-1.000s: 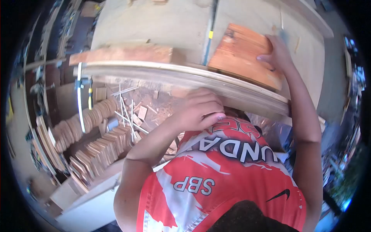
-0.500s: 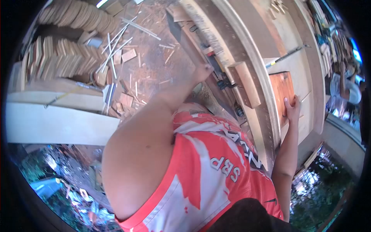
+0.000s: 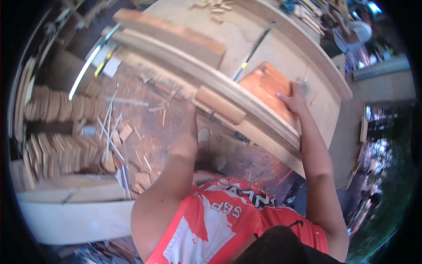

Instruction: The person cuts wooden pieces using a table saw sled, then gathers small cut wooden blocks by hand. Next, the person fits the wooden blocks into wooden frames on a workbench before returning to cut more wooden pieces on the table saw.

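Observation:
My right hand (image 3: 293, 100) grips the far right edge of a reddish wooden board (image 3: 267, 87), its thumb lying on the upper face. That board rests on the pale worktable (image 3: 246, 33), behind the raised front edge. Below the table's front side, my left hand (image 3: 192, 108) is beside the left end of a wooden block (image 3: 219, 104). Its fingers are too blurred and hidden to make out.
A long timber piece (image 3: 171, 37) lies along the table's front. Near the board is a dark bar (image 3: 257, 46) with a yellow mark. Stacked wood pieces (image 3: 66, 154) and thin sticks (image 3: 107, 127) are at the left. Another person (image 3: 351, 35) is at the upper right.
The view has swung twice, showing the table at a different slant. My left hand has moved from in front of my shirt to beneath the table's front. My right hand remains on the board.

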Demonstrator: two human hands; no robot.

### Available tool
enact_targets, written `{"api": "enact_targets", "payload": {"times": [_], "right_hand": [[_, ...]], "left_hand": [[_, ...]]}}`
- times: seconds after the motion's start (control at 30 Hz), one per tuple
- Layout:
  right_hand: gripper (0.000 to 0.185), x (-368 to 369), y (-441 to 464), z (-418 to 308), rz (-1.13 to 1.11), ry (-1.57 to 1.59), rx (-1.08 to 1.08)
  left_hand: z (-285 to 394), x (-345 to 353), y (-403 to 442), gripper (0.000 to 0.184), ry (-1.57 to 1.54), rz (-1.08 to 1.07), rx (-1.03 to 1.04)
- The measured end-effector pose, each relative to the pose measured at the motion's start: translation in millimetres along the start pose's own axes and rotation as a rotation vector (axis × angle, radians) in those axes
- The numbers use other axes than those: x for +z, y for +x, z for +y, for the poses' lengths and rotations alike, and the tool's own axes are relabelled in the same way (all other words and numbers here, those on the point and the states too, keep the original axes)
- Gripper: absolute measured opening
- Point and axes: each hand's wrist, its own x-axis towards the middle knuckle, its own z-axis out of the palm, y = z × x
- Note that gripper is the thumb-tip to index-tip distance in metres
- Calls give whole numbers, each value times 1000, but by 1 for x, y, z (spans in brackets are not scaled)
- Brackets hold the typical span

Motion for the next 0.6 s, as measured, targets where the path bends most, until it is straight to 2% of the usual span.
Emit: {"api": "enact_targets", "payload": {"times": [0.07,0.1,0.17,0.43,0.53,0.6], "right_hand": [[85,-11,-6,-20,-43,-169,40],[85,-14,-6,-20,-16,-152,71],[91,-18,-6,-19,-114,-169,53],[95,-1,-4,-1,-44,-174,18],[95,-1,-1,3,-55,-182,-2],[96,-6,-4,2,-81,-210,-9]], "left_hand": [[8,3,6,34,-156,-11,-89],[12,4,7,34,-218,-21,-124],[18,2,8,33,-322,-31,-183],[32,-23,13,31,-498,-96,-277],[45,-45,-11,31,-324,-174,-183],[66,-71,-62,29,145,-295,23]]}}
